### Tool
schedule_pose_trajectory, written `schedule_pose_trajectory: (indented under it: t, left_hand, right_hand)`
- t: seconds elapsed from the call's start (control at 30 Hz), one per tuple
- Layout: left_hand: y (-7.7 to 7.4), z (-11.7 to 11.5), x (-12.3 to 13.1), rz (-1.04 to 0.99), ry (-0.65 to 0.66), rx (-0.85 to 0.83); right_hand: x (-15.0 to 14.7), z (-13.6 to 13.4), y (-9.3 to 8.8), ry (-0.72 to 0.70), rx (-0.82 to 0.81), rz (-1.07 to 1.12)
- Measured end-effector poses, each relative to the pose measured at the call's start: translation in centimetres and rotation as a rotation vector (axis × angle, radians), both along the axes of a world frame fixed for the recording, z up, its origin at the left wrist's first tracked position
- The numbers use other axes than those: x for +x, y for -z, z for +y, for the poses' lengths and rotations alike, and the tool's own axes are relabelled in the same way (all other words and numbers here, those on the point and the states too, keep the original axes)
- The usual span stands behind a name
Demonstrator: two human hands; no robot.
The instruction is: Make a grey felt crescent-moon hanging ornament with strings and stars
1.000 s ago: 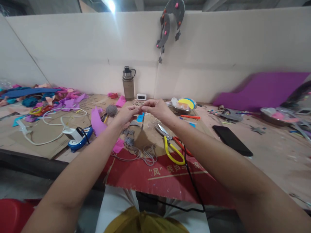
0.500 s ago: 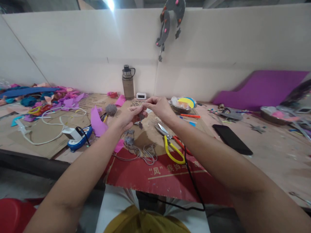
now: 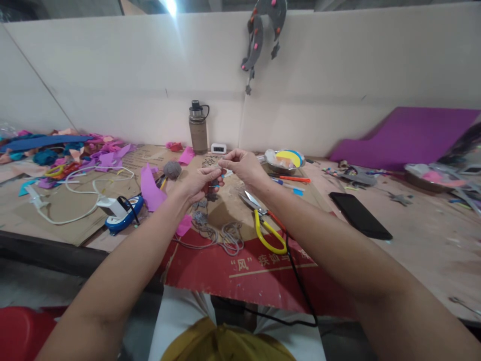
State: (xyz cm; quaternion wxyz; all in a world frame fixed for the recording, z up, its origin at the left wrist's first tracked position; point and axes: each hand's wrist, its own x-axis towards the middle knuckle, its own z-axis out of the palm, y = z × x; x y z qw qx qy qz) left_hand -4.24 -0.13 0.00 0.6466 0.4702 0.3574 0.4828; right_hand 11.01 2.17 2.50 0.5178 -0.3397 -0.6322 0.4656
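Note:
My left hand [image 3: 202, 183] is closed in a pinch, and a small dark grey felt star [image 3: 212, 196] hangs just below its fingers. Fingertip to fingertip with it, my right hand [image 3: 240, 166] pinches something too small to make out. Below the hands lie a loose coil of grey yarn [image 3: 231, 239] and a tangled grey clump [image 3: 200, 218]. Large scissors [image 3: 268, 240] with yellow and red handles rest partly open under my right forearm. A grey yarn ball [image 3: 172, 170] sits left of my left hand.
Cardboard [image 3: 210, 281] covers the table's front. A bottle [image 3: 198, 131] and a small white clock [image 3: 218, 149] stand at the back. To the right lie a black phone [image 3: 358, 214] and a bowl [image 3: 281, 168]; to the left, a charger [image 3: 112, 206], cables and felt scraps [image 3: 152, 188]. A black cord crosses the front edge.
The grey star under my left hand has turned and now shows flatter and wider. My right hand has shifted slightly left; both hands stay together.

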Motion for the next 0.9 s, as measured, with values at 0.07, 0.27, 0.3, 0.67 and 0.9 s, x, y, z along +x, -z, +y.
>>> schedule_pose_trajectory:
  t: [0.07,0.27,0.3,0.67,0.9]
  left_hand:
    - [0.0,0.1,-0.3,0.019,-0.022,-0.007]
    - [0.7,0.6,-3.1,0.000,-0.220,-0.052]
    - [0.9,0.6,-3.6,-0.021,-0.242,-0.062]
    - [0.7,0.1,-4.2,-0.233,-0.264,-0.157]
    - [0.4,-0.1,-3.9,-0.245,-0.276,-0.182]
  right_hand:
    - [-0.2,0.5,0.3,0.029,0.006,-0.035]
    - [-0.6,1.5,3.1,0.003,0.124,-0.466]
    - [-0.7,1.5,3.8,-0.005,0.184,-0.586]
    - [-2.7,0.4,6.2,-0.025,0.341,-1.123]
    - [-2.9,1.0,6.8,-0.014,0.260,-1.111]
